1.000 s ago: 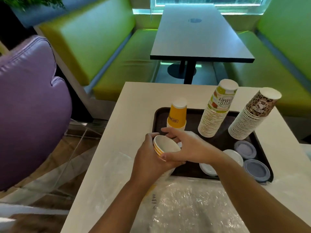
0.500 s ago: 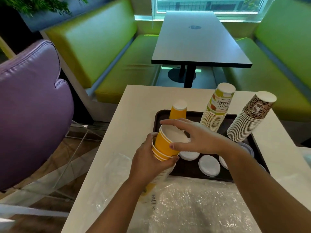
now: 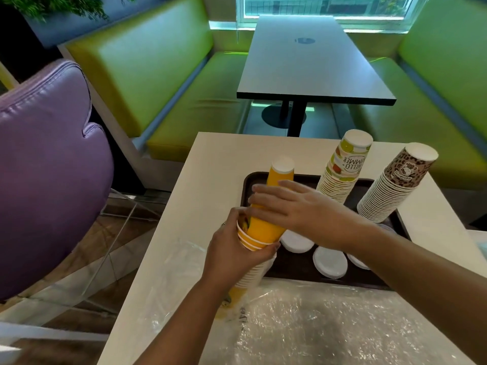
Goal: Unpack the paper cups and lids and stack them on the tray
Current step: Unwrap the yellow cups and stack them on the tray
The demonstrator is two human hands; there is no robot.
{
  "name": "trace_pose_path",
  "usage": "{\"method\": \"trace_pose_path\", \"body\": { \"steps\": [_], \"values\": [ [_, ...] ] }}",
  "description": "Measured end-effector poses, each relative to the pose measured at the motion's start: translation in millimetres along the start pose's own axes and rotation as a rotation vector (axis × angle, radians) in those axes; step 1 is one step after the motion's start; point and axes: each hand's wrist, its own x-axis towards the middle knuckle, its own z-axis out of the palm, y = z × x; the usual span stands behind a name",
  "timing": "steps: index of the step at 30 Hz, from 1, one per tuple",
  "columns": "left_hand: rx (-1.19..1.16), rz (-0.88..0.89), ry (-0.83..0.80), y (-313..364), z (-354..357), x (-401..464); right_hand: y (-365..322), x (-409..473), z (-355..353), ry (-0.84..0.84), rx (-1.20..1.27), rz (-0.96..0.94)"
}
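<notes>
My left hand [image 3: 234, 256] grips a nested stack of yellow paper cups [image 3: 251, 272], mouths up, over the table's near left. My right hand [image 3: 303, 212] curls over a few yellow cups [image 3: 263, 230] that stick halfway out of that stack's top. Just behind them, a short yellow stack [image 3: 282, 169] stands upside down on the dark tray [image 3: 329, 283]. The tray also bears a tall fruit-print stack [image 3: 340, 180], a tall leopard-print stack [image 3: 387, 196] and white lids [image 3: 329, 262] lying flat near its front edge.
Crumpled clear plastic wrap [image 3: 316, 325] covers the near part of the white table [image 3: 210, 175]. A purple chair [image 3: 47, 167] stands close on the left. Beyond are green benches [image 3: 158, 69] and a dark table [image 3: 311, 61].
My right hand has drawn the top yellow cups up out of the stack held by my left hand. Both hands have risen a little towards the tray.
</notes>
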Motion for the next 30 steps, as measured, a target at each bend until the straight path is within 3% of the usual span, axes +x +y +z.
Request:
{"method": "trace_pose_path", "body": {
  "steps": [3,6,12,15,17,20,25,30],
  "values": [
    [-0.008,-0.038,0.008,-1,-2,4,25,-4,3,0.119,-0.012,0.171],
    [-0.02,-0.079,0.007,-3,-3,8,45,-4,11,0.22,0.109,0.463],
    [-0.004,-0.124,-0.027,-4,-3,16,69,17,48,0.473,0.813,1.129],
    [-0.009,-0.145,-0.041,-4,-4,21,68,26,71,0.715,1.365,1.26],
    [-0.022,-0.153,-0.048,-5,-4,23,68,29,87,0.818,1.521,1.328],
    [-0.04,-0.155,-0.048,-8,-6,26,67,32,109,0.759,1.538,1.376],
    [-0.057,-0.157,-0.034,-11,-6,31,62,30,142,0.522,1.343,1.376],
    [-0.058,-0.167,-0.037,-12,-6,34,55,27,170,0.393,1.163,1.399]
  ]
}}
